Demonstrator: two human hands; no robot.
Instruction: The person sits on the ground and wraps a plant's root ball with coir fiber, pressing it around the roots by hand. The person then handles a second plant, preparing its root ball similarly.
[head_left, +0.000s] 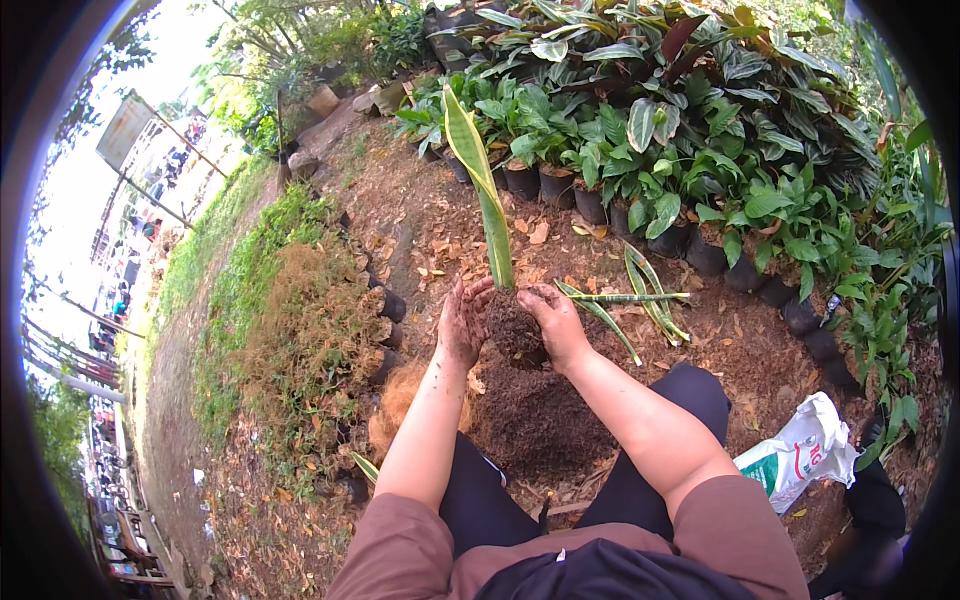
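A single upright snake plant leaf (484, 187), green with yellow edges, rises from a dark soil clump (515, 326). My left hand (463, 321), smeared with soil, cups the clump's left side, its fingers curled near the leaf's base. On the other side my right hand (556, 324) wraps the clump with its thumb on top. Something dark shows at the clump's underside, perhaps part of a black bag; its shape is mostly hidden. Below my hands, between my knees, lies a heap of loose dark soil (544, 420).
Several cut snake plant leaves (651, 292) lie right of my hands. Brown fibre (401, 405) sits beside my left forearm. A white printed sack (802, 454) rests by my right leg. Potted leafy plants (600, 142) line the far and right sides; dry brownish plants (311, 315) stand left.
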